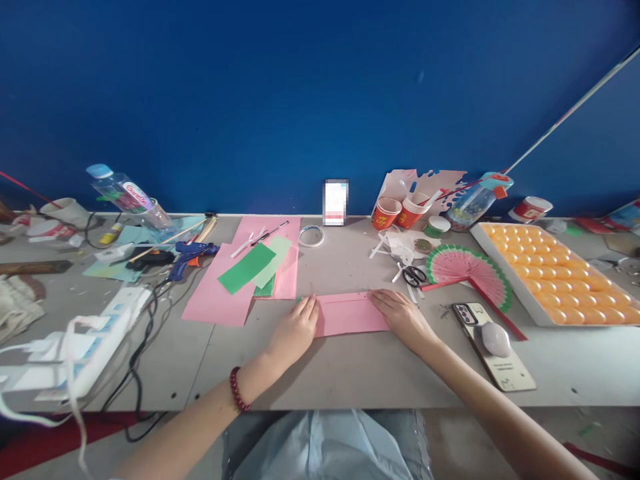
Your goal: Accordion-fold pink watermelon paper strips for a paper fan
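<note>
A strip of pink paper [353, 317] lies flat on the table in front of me, with a narrow fold line along its far edge. My left hand [297, 327] is closed on its left end, fingers together at the far corner. At the right end, my right hand [403, 317] grips the far edge, its fingertips pressed together on the paper. The undersides of both hands and my thumbs are mostly hidden. To the left, green paper pieces [245, 268] and a pen [270, 233] rest on larger pink sheets [215, 303]. Black scissors [414, 276] lie beyond my right hand.
A roll of tape [311, 236] sits beyond the strip. On the right are a pink-green paper fan [467, 267], a phone [500, 360] and a tray of orange balls [555, 273]. Leftward lie a blue glue gun [190, 257], a power strip [107, 333] and dark cables [135, 353].
</note>
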Demonstrator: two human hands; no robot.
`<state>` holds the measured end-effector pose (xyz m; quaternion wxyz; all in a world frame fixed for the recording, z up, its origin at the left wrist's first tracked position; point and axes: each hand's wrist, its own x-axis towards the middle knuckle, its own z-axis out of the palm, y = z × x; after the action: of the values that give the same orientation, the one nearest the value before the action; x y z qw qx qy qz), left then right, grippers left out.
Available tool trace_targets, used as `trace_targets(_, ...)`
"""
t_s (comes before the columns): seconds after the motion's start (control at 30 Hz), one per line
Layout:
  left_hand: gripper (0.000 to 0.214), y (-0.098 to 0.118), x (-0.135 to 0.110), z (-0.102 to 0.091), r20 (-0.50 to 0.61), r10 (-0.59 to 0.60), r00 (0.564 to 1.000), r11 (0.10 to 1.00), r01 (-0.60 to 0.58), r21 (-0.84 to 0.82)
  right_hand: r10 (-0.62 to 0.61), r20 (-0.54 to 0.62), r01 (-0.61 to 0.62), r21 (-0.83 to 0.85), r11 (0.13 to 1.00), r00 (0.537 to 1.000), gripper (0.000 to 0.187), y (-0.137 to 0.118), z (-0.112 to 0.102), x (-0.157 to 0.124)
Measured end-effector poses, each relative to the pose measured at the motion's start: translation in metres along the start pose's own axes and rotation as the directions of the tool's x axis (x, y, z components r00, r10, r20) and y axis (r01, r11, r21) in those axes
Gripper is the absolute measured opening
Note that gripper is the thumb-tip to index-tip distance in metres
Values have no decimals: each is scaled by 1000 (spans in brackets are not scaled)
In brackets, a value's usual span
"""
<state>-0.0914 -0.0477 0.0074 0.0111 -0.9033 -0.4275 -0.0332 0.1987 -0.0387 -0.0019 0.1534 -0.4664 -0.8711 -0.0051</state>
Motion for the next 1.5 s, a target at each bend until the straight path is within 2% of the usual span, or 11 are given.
trace_targets(0.17,48,14,9,-13,-41,-115,992,989,111,-99,71,45,-71,20,997,997,46,-12,-10,2)
trace_targets(0.33,55,29,17,-15,-47,-197,979,980,196,-27,148,23,-148,-16,989,989,38,-29,-7,2)
trace_targets(0.43,52,33,17,-9,-67,-198,978,980,197,-22,198,-10,-198,-60,978,980,36,-38,-3,3)
trace_targets(0.6,52,33,17,-1,-67,-141,988,980,130,-149,240,31,-232,-161,959,970,30,-51,-10,20)
trace_targets(0.8,61,30,17,6,-31,-157,987,949,142,-281,218,89,-180,-317,931,972,42,-68,-15,37)
trace_targets(1.07,62,32,17,7,-49,-163,985,940,140,-311,170,101,-135,-283,950,980,46,-73,-1,36)
trace_targets(1.37,63,38,19,7,-108,-178,978,951,143,-273,143,97,-112,-273,956,985,43,-74,-1,38)
trace_targets(1.5,60,38,19,6,-99,-189,977,953,158,-258,117,69,-94,-265,960,991,41,-73,0,39)
